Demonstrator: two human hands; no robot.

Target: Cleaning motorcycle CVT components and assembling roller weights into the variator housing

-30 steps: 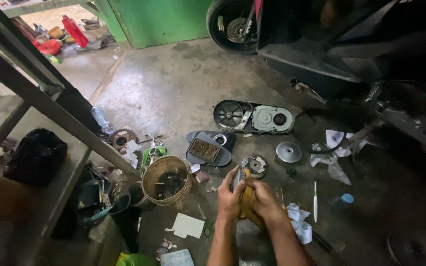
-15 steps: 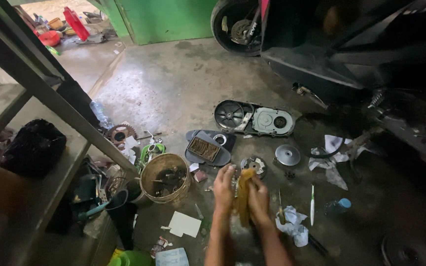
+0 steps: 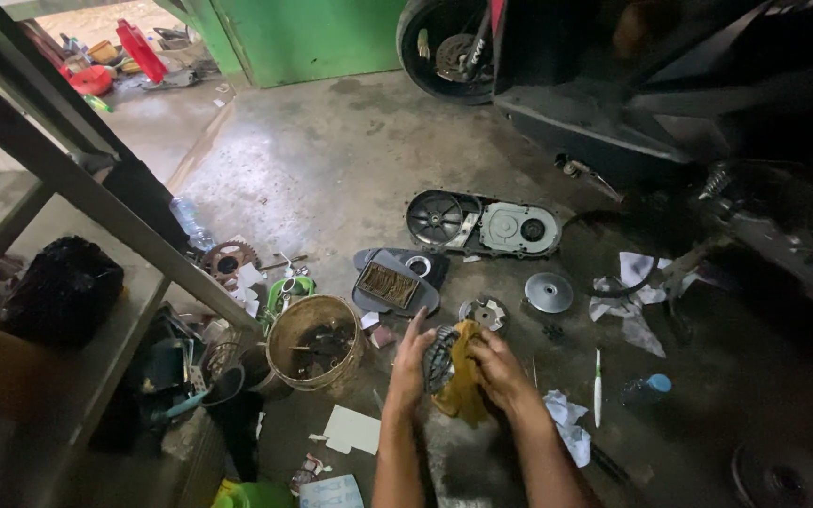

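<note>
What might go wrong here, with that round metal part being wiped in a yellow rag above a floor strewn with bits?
The round metal part sits between the left hand and the right hand in a yellow rag. If oily, it may slip and drop onto the concrete floor. It could also land on the small toothed disc just below. The white-handled tool lying close by might get kicked or stepped on.

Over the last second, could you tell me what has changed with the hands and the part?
Both hands, left hand and right hand, still grip the round metal part in the yellow rag, shifting slightly around it. Bucket, covers and floor parts stayed put.
</note>
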